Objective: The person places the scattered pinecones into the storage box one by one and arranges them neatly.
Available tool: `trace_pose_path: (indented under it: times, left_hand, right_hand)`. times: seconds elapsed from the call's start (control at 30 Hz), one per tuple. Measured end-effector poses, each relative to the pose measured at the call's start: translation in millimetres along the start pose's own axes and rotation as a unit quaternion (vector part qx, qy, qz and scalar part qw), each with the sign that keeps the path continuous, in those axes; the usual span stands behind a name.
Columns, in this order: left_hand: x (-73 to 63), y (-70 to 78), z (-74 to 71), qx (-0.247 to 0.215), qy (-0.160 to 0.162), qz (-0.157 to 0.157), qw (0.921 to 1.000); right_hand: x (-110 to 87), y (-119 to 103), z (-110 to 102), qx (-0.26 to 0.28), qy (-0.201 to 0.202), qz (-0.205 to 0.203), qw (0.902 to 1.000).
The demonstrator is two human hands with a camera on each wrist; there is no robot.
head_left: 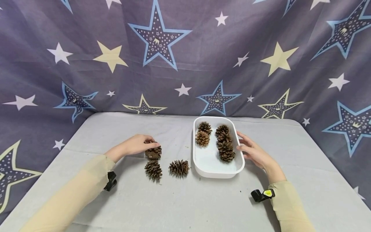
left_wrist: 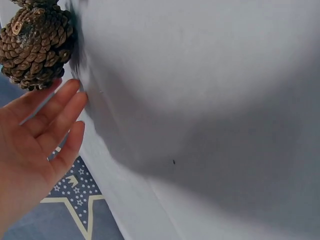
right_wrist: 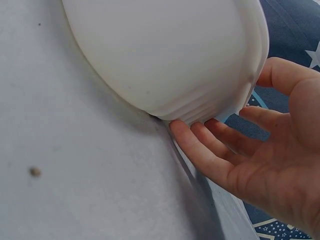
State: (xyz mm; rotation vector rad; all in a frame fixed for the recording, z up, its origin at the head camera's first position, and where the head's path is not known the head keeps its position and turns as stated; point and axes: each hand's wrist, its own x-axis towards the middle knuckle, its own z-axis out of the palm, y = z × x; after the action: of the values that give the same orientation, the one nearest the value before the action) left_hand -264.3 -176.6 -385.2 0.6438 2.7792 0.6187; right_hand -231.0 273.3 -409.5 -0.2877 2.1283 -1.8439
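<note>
My left hand [head_left: 138, 144] reaches down over a brown pine cone [head_left: 153, 153], its thumb on the near upper side and other fingers behind it. In the left wrist view this pine cone [left_wrist: 37, 47] sits at the index fingertip, and the remaining fingers are spread loosely. Two more pine cones lie close by on the cloth, one upright [head_left: 153, 170] just in front, another [head_left: 179, 168] to its right. My right hand [head_left: 255, 153] rests against the right side of a white box [head_left: 205, 162]; the thumb is at the rim and the fingertips touch the outer wall [right_wrist: 165, 65].
Inside the box several pine cones stand in two groups, a pair [head_left: 202, 138] at the left and a row [head_left: 226, 151] along the right wall. Grey cloth [head_left: 185, 206] covers the table, with tiny dark bits on it. A star-patterned curtain [head_left: 185, 74] hangs behind.
</note>
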Motion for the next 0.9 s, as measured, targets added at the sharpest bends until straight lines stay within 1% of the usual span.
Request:
trace_pose_path:
  times: [0.13,0.27,0.47,0.57,0.77,0.9]
  left_hand:
    - [-0.5,1.4,1.0,-0.014,-0.005,0.006,0.9999]
    - [-0.6,1.6,2.7,-0.024,-0.002,0.015,0.9996]
    - [-0.1,3.0,4.1,-0.044,0.008,0.028,0.9986]
    - [0.4,4.7,3.9,-0.055,0.015,0.030,0.9980]
    - [2.7,6.2,3.6,-0.061,0.034,0.040,0.9967]
    - [5.1,6.6,3.6,-0.063,0.040,0.044,0.9963]
  right_hand:
    - [0.2,0.2,-0.3,0.001,0.001,-0.003,1.0000]
    - [0.4,0.6,-0.7,0.000,0.001,-0.004,1.0000]
    - [0.5,1.0,-0.5,0.003,-0.002,-0.006,1.0000]
    - [0.4,0.8,-0.4,0.002,-0.002,-0.006,1.0000]
    - [0.1,0.2,-0.1,0.001,-0.003,-0.007,1.0000]
    - [0.3,-0.2,-0.2,0.000,-0.002,-0.006,1.0000]
